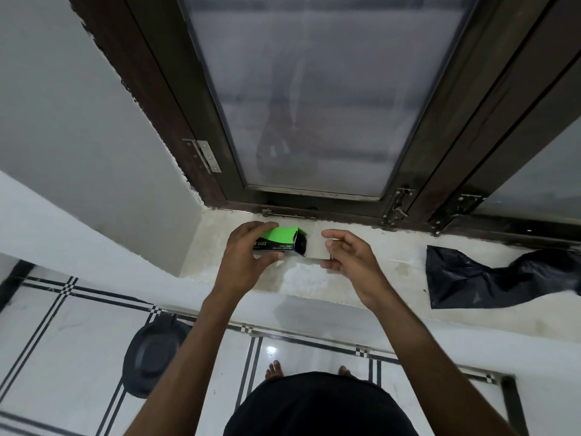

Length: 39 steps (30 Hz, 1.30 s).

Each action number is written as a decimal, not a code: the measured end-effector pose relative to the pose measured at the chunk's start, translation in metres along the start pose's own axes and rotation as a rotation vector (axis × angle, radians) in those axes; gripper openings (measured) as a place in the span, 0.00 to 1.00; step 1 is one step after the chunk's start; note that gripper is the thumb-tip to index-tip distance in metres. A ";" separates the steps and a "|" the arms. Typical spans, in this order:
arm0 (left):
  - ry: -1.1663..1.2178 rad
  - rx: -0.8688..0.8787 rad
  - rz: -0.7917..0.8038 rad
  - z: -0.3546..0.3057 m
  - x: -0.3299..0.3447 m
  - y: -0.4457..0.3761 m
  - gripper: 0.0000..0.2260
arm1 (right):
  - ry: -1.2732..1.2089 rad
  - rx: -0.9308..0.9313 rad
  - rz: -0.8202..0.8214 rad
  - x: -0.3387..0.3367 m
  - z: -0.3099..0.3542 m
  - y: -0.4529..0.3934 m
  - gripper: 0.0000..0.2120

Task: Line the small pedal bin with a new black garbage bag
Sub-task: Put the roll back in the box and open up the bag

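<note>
A green and black box of garbage bags lies on its side on the white window sill, its open end facing right with a black roll showing inside. My left hand grips the box from above. My right hand hovers just right of the box's open end, fingers apart, holding nothing. A loose black garbage bag lies crumpled on the sill at the right. The small black pedal bin, lid closed, stands on the floor below the sill at the left.
A dark-framed frosted window rises behind the sill, with latches at its base. White walls close the left side. My bare feet stand on the white tiled floor with black lines.
</note>
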State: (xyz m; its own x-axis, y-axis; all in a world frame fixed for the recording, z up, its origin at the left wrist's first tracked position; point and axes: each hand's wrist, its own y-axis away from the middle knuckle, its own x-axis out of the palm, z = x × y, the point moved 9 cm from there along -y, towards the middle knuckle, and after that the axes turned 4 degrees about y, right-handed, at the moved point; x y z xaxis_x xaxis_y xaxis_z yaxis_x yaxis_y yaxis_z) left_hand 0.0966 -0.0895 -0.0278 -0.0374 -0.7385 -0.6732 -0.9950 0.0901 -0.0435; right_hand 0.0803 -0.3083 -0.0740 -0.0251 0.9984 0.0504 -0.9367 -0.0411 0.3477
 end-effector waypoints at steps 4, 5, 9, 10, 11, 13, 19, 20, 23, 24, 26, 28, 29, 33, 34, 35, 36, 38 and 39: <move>-0.032 0.002 0.002 -0.004 0.001 0.001 0.26 | -0.080 -0.028 0.016 0.015 0.009 -0.002 0.10; -0.048 0.007 0.003 -0.005 0.002 0.002 0.26 | -0.093 -0.037 0.018 0.019 0.011 -0.003 0.10; -0.128 0.022 0.005 -0.012 0.005 0.004 0.27 | 0.001 -0.067 0.016 0.031 0.014 -0.006 0.09; -0.147 0.020 0.000 -0.013 0.005 0.004 0.27 | 0.024 -0.071 0.010 0.033 0.013 -0.006 0.09; -0.159 0.018 -0.006 -0.013 0.004 0.004 0.27 | 0.022 -0.071 0.002 0.034 0.013 -0.007 0.10; -0.169 0.011 -0.015 -0.013 0.002 0.004 0.27 | -0.027 -0.067 -0.029 0.034 0.011 -0.008 0.14; -0.246 -0.002 -0.011 -0.010 0.001 0.003 0.27 | 0.034 -0.092 -0.083 0.033 0.013 -0.008 0.14; -0.271 -0.010 -0.019 -0.008 -0.001 0.002 0.27 | 0.072 -0.103 -0.059 0.036 0.013 -0.007 0.14; -0.325 -0.044 -0.034 -0.001 -0.006 -0.001 0.27 | 0.203 -0.135 0.059 0.049 0.014 -0.004 0.21; -0.339 -0.055 -0.030 0.002 -0.007 -0.002 0.27 | 0.237 -0.134 0.108 0.054 0.012 -0.002 0.24; -0.384 -0.070 -0.020 0.006 -0.009 -0.004 0.27 | 0.280 -0.111 0.210 0.063 0.005 0.001 0.32; -0.429 -0.060 -0.015 0.006 -0.010 -0.008 0.27 | 0.303 -0.087 0.272 0.068 -0.001 0.004 0.37; -0.448 -0.042 -0.010 0.005 -0.009 -0.010 0.26 | 0.306 -0.085 0.273 0.067 -0.002 0.004 0.38; -0.492 0.048 0.030 -0.010 0.001 -0.016 0.27 | 0.255 -0.091 0.157 0.044 0.007 0.005 0.31; -0.500 0.060 0.038 -0.014 0.003 -0.016 0.28 | 0.263 -0.101 0.119 0.033 0.010 0.007 0.28; -0.508 0.066 0.037 -0.016 0.002 -0.016 0.29 | 0.270 -0.117 0.096 0.026 0.016 0.009 0.25; -0.513 0.070 0.036 -0.019 0.001 -0.015 0.31 | 0.268 -0.138 0.068 0.018 0.021 0.012 0.23; -0.460 0.137 0.045 -0.037 0.011 -0.015 0.34 | 0.239 -0.189 -0.082 -0.024 0.030 0.023 0.19; -0.404 0.184 0.037 -0.050 0.017 -0.013 0.33 | 0.207 -0.217 -0.168 -0.049 0.034 0.031 0.17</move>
State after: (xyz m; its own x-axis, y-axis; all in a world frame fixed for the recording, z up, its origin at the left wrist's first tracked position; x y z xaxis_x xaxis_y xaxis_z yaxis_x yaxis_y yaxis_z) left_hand 0.1038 -0.1361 -0.0018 0.0028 -0.4153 -0.9097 -0.9591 0.2564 -0.1200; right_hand 0.0649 -0.3598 -0.0336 0.0862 0.9780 -0.1899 -0.9857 0.1114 0.1267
